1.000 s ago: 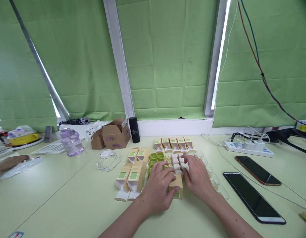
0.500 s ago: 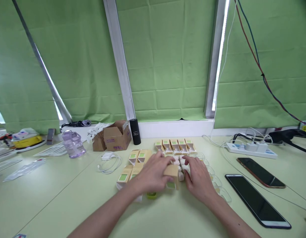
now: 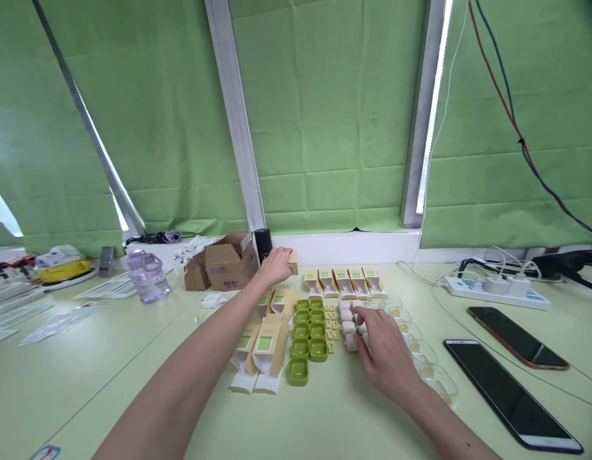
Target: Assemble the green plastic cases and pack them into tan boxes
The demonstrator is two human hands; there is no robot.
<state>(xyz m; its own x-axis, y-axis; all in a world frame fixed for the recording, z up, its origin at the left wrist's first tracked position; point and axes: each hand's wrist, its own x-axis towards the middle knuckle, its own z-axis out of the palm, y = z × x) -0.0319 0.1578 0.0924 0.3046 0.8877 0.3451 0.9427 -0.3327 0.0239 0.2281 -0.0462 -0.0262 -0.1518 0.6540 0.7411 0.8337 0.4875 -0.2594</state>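
My left hand (image 3: 277,266) is closed around a small cardboard box (image 3: 293,262) at the far side of the table, left of a row of open boxes (image 3: 342,281). My right hand (image 3: 385,338) rests over rows of small white and pinkish pieces (image 3: 348,328), fingers apart, thumb and fingertips at or on them; the hand hides part of the rows. Left of these stand small yellow clip-like parts (image 3: 330,324) in a column and two columns of green square cups (image 3: 300,348). Beyond my right hand lie clear plastic covers (image 3: 423,351).
More open boxes (image 3: 272,335) lie under and beside my left forearm. A brown carton (image 3: 231,265) and black cylinder (image 3: 263,243) stand behind it. To the right are two phones (image 3: 509,393), a power strip (image 3: 497,291) and cables. A purple jug (image 3: 148,278) stands left.
My left hand has carried the cardboard box away from the middle toward the far side, uncovering the green cups and yellow parts. My right hand stays over the white pieces.
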